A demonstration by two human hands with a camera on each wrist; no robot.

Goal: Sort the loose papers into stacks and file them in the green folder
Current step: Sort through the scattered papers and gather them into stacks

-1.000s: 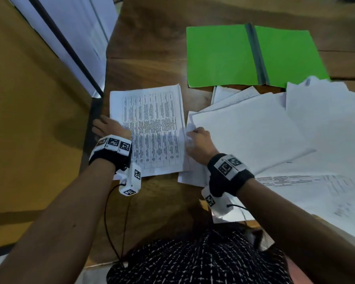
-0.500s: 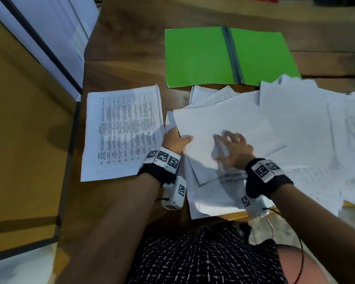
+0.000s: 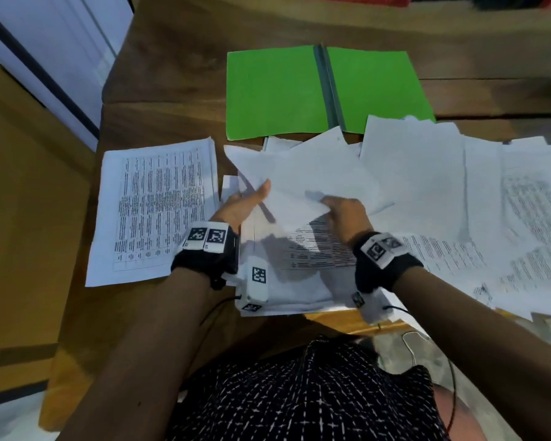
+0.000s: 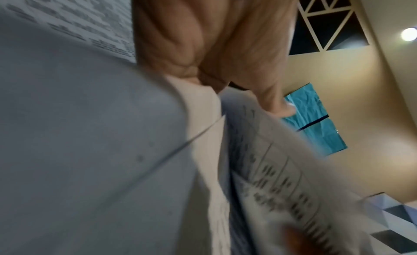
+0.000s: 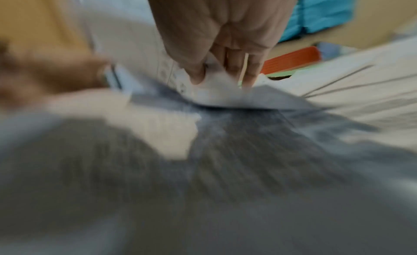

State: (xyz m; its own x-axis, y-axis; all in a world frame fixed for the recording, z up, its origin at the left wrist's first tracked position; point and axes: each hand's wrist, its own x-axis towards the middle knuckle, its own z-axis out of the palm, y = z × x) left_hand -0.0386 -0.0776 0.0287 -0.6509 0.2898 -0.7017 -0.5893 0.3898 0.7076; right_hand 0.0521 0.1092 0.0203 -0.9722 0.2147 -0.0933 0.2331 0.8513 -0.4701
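The green folder (image 3: 318,90) lies open at the far middle of the wooden table. A neat stack of printed sheets (image 3: 155,208) lies at the left. Loose papers (image 3: 458,198) spread across the middle and right. Both hands lift a blank-backed sheet (image 3: 309,183) off the pile. My left hand (image 3: 247,202) holds its left edge, thumb on top. My right hand (image 3: 337,208) pinches its near corner (image 5: 214,85) between thumb and fingers. Printed pages (image 3: 315,253) show under the lifted sheet. In the left wrist view the sheet (image 4: 270,178) curls up beside my palm.
The table's left edge (image 3: 99,173) drops to a yellowish floor. A red basket (image 3: 357,0) stands at the far edge. A cable (image 3: 217,305) hangs from the left wrist camera. Bare wood (image 3: 172,90) lies left of the folder.
Both hands left the left stack and moved right onto the loose pile. They have taken hold of a blank-backed sheet and raised its near edge.
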